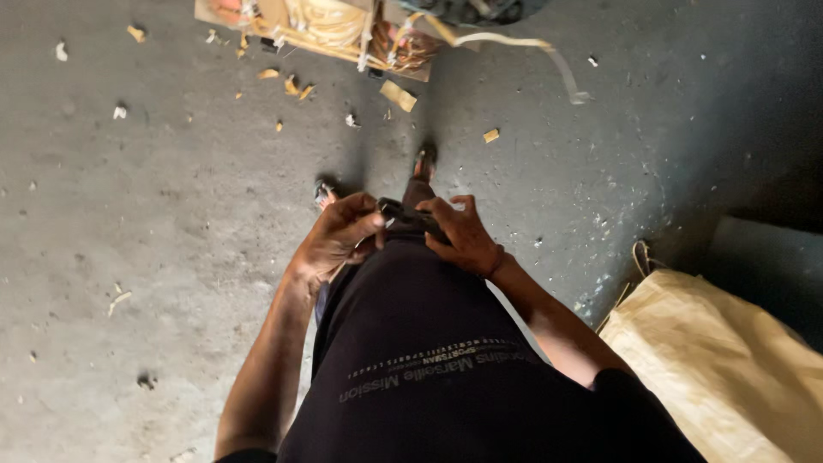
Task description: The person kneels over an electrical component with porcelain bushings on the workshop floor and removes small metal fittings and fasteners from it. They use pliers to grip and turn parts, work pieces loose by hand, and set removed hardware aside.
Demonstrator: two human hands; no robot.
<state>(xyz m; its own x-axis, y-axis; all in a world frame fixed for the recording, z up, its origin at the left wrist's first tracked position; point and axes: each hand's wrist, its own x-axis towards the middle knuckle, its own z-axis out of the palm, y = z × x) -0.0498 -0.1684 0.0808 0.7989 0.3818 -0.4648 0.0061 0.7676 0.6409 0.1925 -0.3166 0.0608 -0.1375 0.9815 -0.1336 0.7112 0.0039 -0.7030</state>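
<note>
Standing on the grey concrete floor (171, 214), I look down along my black shirt (429, 377), which fills the lower middle of the view. At my right side a big pale woven sack (729, 360) lies on the floor, close to my right forearm. Far ahead of me, at the top edge, there is a flat wooden piece with wires and coils (326, 30) on it, and a pale strap (531, 51) runs out from it to the right. Small chips of wood (399, 96) are spread on the floor near it. My two feet show just past my hands.

Both hands meet in front of my waist. My left hand (339, 240) has the fingers curled and closed around one end of a small dark object (411, 219). My right hand (463, 236) grips the other end, fingers bent over it. The object sits between the two hands, touching both; what it is I cannot tell.
</note>
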